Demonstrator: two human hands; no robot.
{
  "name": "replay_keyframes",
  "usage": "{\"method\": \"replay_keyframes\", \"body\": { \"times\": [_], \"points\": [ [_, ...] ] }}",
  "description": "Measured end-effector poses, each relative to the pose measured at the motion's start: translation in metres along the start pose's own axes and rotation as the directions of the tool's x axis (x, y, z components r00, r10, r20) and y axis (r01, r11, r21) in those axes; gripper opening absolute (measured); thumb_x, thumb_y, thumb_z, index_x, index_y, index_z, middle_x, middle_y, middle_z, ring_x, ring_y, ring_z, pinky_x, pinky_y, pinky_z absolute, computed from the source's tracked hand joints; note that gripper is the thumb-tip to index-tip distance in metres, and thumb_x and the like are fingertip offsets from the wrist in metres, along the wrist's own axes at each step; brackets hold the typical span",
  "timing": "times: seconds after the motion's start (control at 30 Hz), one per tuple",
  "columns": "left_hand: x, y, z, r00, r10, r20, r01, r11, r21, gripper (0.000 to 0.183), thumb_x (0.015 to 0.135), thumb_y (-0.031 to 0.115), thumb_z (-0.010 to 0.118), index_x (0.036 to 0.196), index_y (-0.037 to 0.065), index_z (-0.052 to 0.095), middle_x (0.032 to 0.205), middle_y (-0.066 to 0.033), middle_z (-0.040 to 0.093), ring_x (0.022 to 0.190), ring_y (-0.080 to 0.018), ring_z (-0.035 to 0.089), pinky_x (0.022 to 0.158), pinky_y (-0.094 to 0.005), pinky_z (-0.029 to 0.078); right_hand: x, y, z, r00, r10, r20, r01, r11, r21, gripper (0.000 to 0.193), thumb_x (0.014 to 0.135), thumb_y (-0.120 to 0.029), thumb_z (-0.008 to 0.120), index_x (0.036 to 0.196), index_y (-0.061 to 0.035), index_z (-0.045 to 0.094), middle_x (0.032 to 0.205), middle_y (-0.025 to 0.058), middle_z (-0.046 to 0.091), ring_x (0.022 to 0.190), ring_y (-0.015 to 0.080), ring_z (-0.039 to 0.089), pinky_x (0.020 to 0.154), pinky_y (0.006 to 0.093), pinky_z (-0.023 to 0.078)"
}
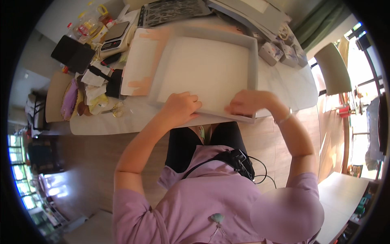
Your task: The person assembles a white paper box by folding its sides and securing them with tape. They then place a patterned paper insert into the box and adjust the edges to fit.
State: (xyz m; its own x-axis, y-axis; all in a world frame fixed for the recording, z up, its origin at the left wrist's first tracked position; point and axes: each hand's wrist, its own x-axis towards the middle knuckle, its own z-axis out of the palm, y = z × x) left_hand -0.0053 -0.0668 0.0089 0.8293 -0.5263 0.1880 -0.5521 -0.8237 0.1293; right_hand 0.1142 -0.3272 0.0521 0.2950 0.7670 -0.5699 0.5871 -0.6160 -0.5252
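A shallow grey open-topped box (253, 61) with a white inside lies on the table in front of me. My left hand (181, 106) is closed over its near wall, left of the middle, with the fingers curled on the edge. At the near right corner, my right hand (252, 101) is against the inside of the same wall, its fingers smeared by motion. Whether it grips anything there I cannot tell. Left of the box lies a white sheet (138, 53) with peach-coloured patches along its edge.
A kitchen scale (115, 36) and a black panel (73, 54) stand at the far left. Scissors (118, 110) lie near the left front edge. Small printed boxes (271, 53) and stacked grey board (252, 16) occupy the far right. A chair (333, 67) stands to the right.
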Motion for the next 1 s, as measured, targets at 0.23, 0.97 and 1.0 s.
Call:
{"method": "replay_keyframes", "body": {
  "times": [0.23, 0.97, 1.0],
  "points": [
    [-0.012, 0.007, -0.003, 0.992, -0.115, 0.046, 0.113, 0.993, 0.038, 0.027, 0.072, 0.032, 0.084, 0.083, 0.015, 0.066, 0.082, 0.0017, 0.06, 0.079, -0.0204, 0.063, 0.062, -0.0371, 0.051, 0.045, 0.015, 0.008, 0.962, 0.003, 0.274, -0.007, 1.0, 0.015, 0.027, 0.086, -0.025, 0.063, 0.091, -0.0014, 0.076, 0.084, 0.0096, 0.075, 0.074, 0.0227, 0.069, 0.07, 0.0357, 0.054],
    [0.008, 0.051, 0.025, 0.988, -0.072, -0.139, 0.058, 0.993, -0.103, 0.025, 0.068, 0.018, 0.083, 0.083, 0.012, 0.064, 0.086, -0.0002, 0.06, 0.083, -0.0225, 0.06, 0.063, -0.0369, 0.052, -0.013, -0.023, 0.102, 0.744, -0.272, -0.61, -0.173, 0.803, -0.57, 0.007, 0.073, -0.007, 0.066, 0.078, -0.0057, 0.062, 0.075, 0.0081, 0.062, 0.073, 0.0245, 0.065, 0.078, 0.0364, 0.046],
    [0.011, 0.055, 0.028, 0.987, -0.084, -0.138, 0.071, 0.992, -0.1, 0.025, 0.067, 0.017, 0.082, 0.084, 0.013, 0.064, 0.086, 0.0001, 0.06, 0.082, -0.0223, 0.06, 0.063, -0.0364, 0.052, -0.013, -0.022, 0.102, 0.754, -0.26, -0.603, -0.176, 0.805, -0.567, 0.007, 0.073, -0.007, 0.066, 0.079, -0.006, 0.062, 0.075, 0.0082, 0.062, 0.073, 0.0247, 0.065, 0.079, 0.0362, 0.046]
  ]
}}
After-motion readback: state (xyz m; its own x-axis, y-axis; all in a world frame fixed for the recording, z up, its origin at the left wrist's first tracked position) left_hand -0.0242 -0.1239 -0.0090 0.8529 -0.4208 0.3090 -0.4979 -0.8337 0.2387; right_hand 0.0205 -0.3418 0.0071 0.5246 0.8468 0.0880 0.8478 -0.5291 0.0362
